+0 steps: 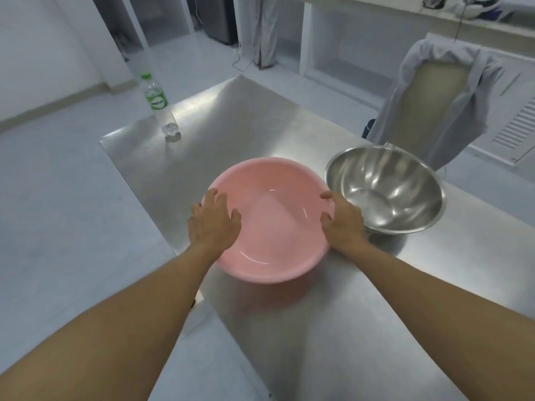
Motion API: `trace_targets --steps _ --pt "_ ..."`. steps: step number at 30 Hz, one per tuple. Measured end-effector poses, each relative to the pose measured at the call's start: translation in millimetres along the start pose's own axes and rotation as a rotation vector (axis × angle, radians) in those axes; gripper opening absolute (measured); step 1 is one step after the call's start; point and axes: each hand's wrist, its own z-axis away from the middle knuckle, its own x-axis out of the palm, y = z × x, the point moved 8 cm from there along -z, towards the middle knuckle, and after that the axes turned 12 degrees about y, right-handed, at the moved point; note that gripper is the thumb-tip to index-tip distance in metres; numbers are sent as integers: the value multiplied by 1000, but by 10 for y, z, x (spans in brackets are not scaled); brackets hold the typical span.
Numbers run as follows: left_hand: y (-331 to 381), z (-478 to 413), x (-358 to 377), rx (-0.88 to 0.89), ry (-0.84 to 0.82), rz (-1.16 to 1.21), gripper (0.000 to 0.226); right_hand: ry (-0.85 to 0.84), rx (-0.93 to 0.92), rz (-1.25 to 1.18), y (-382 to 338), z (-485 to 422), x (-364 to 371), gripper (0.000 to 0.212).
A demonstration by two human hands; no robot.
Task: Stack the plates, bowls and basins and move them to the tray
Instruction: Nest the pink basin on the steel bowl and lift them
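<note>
While both hands are on the pink basin at the centre of the frame, I judge the main risk to be the steel bowl just right of it: the two rims sit very close, almost touching as far as I can tell, and my right hand is wedged in that narrow gap, so a careless lift could knock the bowl and send it skidding over the slick metal table. The left hand lies over the basin's left rim with fingers spread, thumb inside the wall; the right hand clasps the right rim, thumb inside and fingers outside. Both grasp the basin, though I cannot tell how firmly. The basin's near edge looks lifted, with a soft pink shadow under it, so I think it is tilted or partly off the surface; an uneven pull could make it slip. It also sits near the table's left edge, where a slide would drop it to the floor. No tray shows anywhere in view, so I would be carrying toward a place I cannot see. The basin itself is smooth, glossy pink plastic, wide, shallow and empty. A water bottle stands at upper left, well apart.
</note>
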Motion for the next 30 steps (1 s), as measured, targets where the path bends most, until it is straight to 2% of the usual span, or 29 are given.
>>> trace_targets --steps 9,16,22,30 --pt "823 -462 -288 158 145 146 51 262 73 -66 44 -514 -772 49" --pt "1694 -683 -107 304 117 245 50 430 198 -12 465 -705 -1425 49" --pt "2282 -746 267 362 12 349 48 472 301 37 883 -798 -1742 49" --pt "2611 -805 611 382 -57 351 46 463 383 85 1389 -949 -1726 41"
